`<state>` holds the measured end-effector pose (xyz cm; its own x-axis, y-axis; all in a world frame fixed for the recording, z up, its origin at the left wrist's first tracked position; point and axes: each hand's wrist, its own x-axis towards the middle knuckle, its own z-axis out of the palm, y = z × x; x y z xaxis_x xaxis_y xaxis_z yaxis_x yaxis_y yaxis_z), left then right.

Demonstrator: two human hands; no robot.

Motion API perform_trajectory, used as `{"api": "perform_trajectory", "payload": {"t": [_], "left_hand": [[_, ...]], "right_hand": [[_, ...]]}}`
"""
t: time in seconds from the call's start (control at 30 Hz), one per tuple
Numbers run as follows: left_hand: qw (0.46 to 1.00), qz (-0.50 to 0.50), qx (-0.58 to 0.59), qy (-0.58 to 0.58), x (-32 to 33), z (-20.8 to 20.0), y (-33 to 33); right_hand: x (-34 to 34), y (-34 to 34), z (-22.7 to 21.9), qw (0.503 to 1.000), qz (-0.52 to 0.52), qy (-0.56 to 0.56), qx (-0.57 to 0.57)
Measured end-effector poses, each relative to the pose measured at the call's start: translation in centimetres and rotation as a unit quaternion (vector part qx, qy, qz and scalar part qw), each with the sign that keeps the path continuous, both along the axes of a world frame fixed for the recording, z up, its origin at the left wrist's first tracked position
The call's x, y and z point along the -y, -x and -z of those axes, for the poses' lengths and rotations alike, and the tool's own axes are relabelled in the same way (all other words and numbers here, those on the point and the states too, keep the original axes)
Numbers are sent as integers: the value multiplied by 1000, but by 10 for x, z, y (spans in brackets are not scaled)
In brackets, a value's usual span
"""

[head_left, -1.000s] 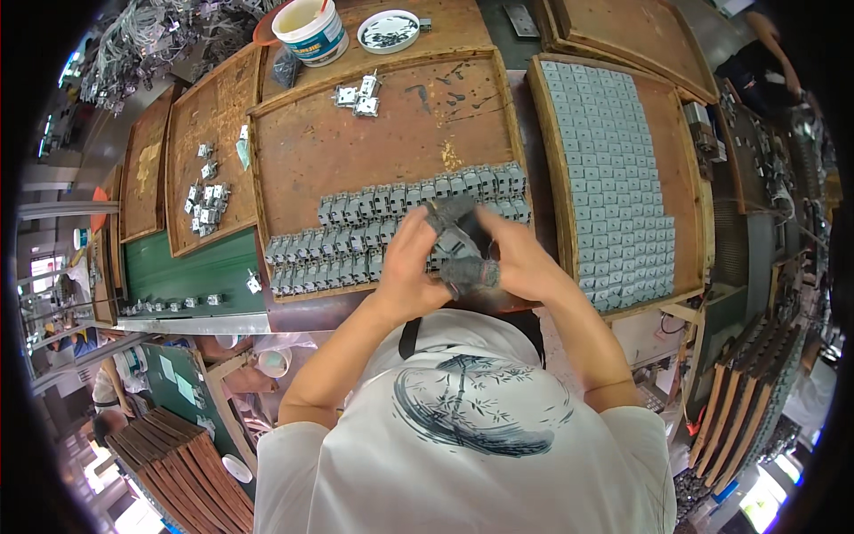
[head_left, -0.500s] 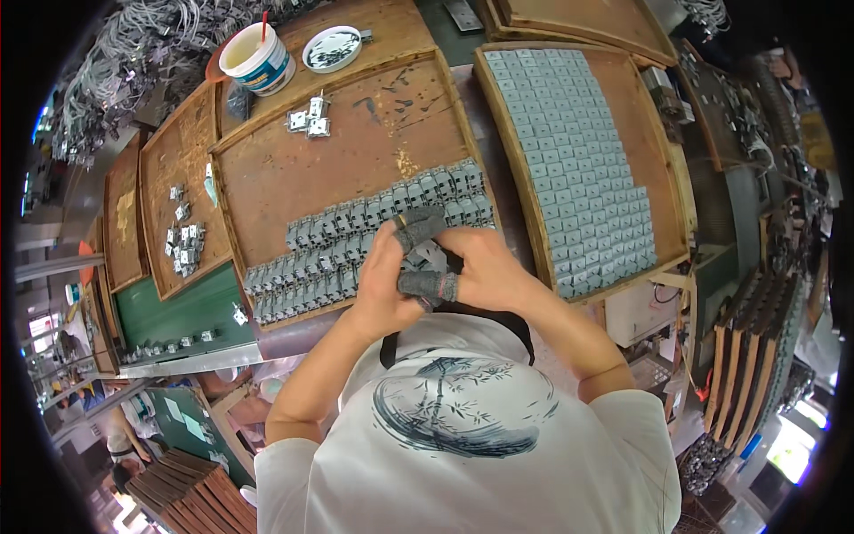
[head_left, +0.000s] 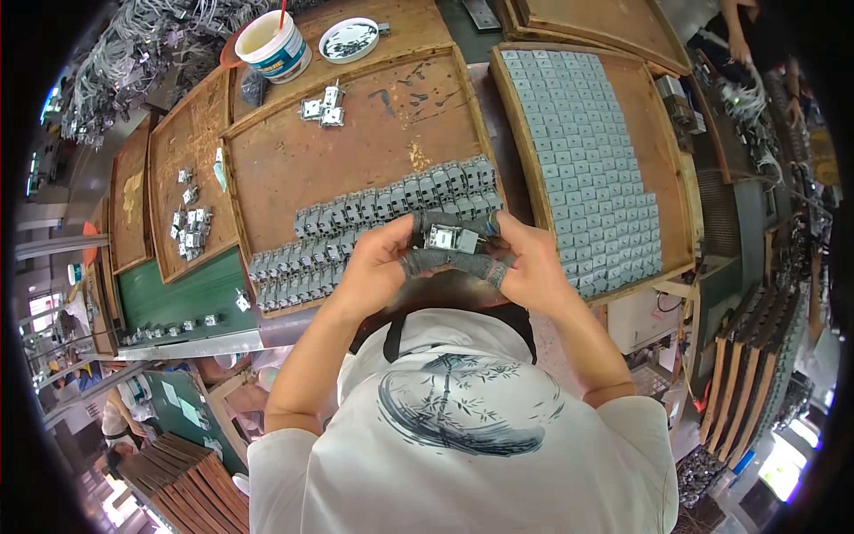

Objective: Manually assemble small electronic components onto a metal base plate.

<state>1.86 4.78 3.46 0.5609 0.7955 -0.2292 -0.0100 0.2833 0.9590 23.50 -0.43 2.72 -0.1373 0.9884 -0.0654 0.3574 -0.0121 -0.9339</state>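
Observation:
Between my two hands sits a small silvery metal-and-grey boxy part (head_left: 452,238), held over the near edge of the middle tray. My left hand (head_left: 384,258) grips its left side, and my right hand (head_left: 527,258) grips its right side. Dark grey finger covers wrap some fingers of both hands. Just beyond lie rows of similar grey parts (head_left: 391,198) in the wooden tray (head_left: 320,169); my hands hide some of the nearer rows. A few loose metal parts (head_left: 326,109) rest toward that tray's far side.
To the right, another wooden tray (head_left: 680,205) carries neat rows of flat grey pieces (head_left: 578,151). A white bucket (head_left: 274,49) and a white dish of small dark pieces (head_left: 349,41) stand at the back. Cable bundles (head_left: 160,53) heap at far left. Another person's arm (head_left: 737,40) shows at upper right.
My hands have moved apart and slightly right, and the part between them has come into clear view. The scene has shifted slightly in the picture. Another person's arm has appeared at upper right.

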Motion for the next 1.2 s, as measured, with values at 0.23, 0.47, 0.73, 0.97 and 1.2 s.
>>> {"api": "perform_trajectory", "payload": {"t": [0.23,0.47,0.73,0.97,1.2], "left_hand": [[996,-16,56,69,-1,3,-1],[991,-50,103,69,2,15,-1],[947,16,-151,-282,-2,18,-6],[997,-19,15,77,0,13,-6],[985,4,-125,-116,3,15,-8]], "right_hand": [[-2,8,11,996,38,-83,-21],[-3,4,15,996,36,-41,-77],[-9,-1,10,976,-26,-152,156],[-18,-6,1,988,-75,-95,97],[-8,18,19,978,0,-102,180]]}}
